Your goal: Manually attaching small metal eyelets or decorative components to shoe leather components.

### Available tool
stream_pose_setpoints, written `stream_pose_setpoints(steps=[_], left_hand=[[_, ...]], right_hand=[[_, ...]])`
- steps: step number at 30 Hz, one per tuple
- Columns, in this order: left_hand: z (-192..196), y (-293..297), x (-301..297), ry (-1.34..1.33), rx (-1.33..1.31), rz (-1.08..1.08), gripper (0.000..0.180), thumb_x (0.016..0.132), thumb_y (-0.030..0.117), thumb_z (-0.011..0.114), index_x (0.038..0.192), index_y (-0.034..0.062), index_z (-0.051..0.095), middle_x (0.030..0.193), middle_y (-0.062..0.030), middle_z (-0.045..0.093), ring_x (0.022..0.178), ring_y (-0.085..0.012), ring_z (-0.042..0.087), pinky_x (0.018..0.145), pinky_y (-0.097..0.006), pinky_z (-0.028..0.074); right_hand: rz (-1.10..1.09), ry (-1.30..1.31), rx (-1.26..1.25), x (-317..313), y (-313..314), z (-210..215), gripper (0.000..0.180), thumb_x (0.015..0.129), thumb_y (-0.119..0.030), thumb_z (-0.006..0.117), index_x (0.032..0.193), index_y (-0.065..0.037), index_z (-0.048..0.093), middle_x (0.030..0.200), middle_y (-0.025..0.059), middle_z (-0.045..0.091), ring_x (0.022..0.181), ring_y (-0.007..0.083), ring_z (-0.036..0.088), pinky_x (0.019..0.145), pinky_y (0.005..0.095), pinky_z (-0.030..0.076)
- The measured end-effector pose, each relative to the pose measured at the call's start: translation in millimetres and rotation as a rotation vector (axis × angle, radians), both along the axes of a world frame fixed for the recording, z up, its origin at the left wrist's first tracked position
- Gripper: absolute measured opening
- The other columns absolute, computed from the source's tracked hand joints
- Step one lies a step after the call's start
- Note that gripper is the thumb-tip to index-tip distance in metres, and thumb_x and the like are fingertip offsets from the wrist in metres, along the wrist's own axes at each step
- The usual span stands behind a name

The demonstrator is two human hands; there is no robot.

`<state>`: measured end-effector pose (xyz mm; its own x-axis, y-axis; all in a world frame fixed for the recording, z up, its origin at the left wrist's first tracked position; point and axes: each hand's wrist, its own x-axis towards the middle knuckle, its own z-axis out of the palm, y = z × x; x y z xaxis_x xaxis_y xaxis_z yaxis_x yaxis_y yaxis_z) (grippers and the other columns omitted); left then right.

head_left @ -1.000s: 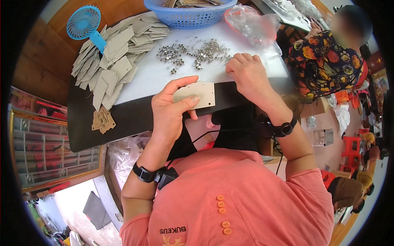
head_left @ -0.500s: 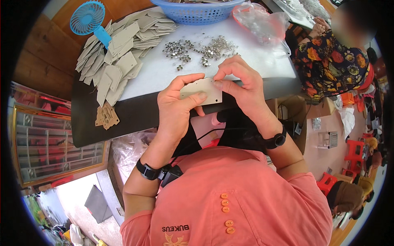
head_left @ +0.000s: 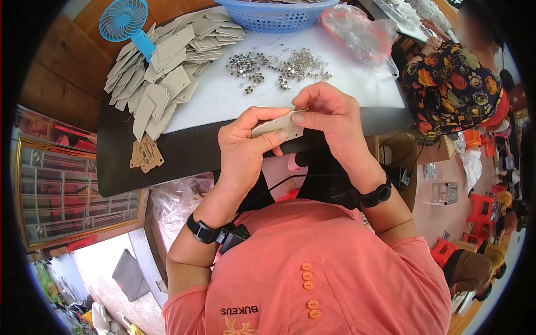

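I hold a thin grey-beige card [head_left: 290, 128] with small holes and a wavy upper edge, just off the near edge of the table. My left hand [head_left: 245, 137] grips its left part, thumb across the face and fingers behind. At the card's upper right edge, my right hand [head_left: 332, 111] pinches with the thumb on the face and the other fingers curled. Whether a small piece sits between those fingertips is hidden. Beyond my hands, small shiny silver and dark studs [head_left: 298, 66] lie scattered on a white sheet [head_left: 215, 103].
Many similar cards [head_left: 167, 53] are heaped at the left, beside a blue fan [head_left: 124, 21]. Brown tags [head_left: 147, 153] lie near the table edge. A blue basket [head_left: 279, 17] and a red tray with clear plastic [head_left: 357, 33] stand behind. Another person [head_left: 452, 89] sits at the right.
The card has tipped, so its face looks narrower. My right thumb has slid further over it and the right fingers have curled in. The view has shifted slightly.
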<state>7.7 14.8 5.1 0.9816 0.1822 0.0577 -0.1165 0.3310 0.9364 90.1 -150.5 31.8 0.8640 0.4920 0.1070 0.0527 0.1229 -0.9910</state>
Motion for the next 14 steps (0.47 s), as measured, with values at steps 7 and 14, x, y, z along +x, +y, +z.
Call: stream_pose_setpoints(steps=[7, 14], left_hand=[[7.0, -11.0, 0.6, -0.023, -0.032, 0.095, 0.024, 0.087, -0.005, 0.070, 0.111, -0.0033, 0.068, 0.100, -0.0095, 0.070, 0.080, -0.0143, 0.065, 0.063, -0.027, 0.055], [-0.2, -5.3, -4.0, -0.008, 0.340, 0.020, 0.028, 0.091, 0.001, 0.068, 0.118, -0.0028, 0.064, 0.100, -0.0115, 0.070, 0.076, -0.0170, 0.065, 0.066, -0.028, 0.055]], right_hand=[[0.016, -0.003, -0.036, 0.4, -5.5, -3.3, 0.012, 0.085, 0.001, 0.071, 0.096, 0.000, 0.068, 0.086, 0.0012, 0.067, 0.077, 0.0071, 0.060, 0.069, 0.0223, 0.047], [-0.012, 0.049, -0.022, -8.4, -19.4, -7.5, 0.013, 0.087, 0.000, 0.070, 0.100, -0.001, 0.069, 0.092, -0.0003, 0.067, 0.085, 0.0083, 0.060, 0.079, 0.0224, 0.047]])
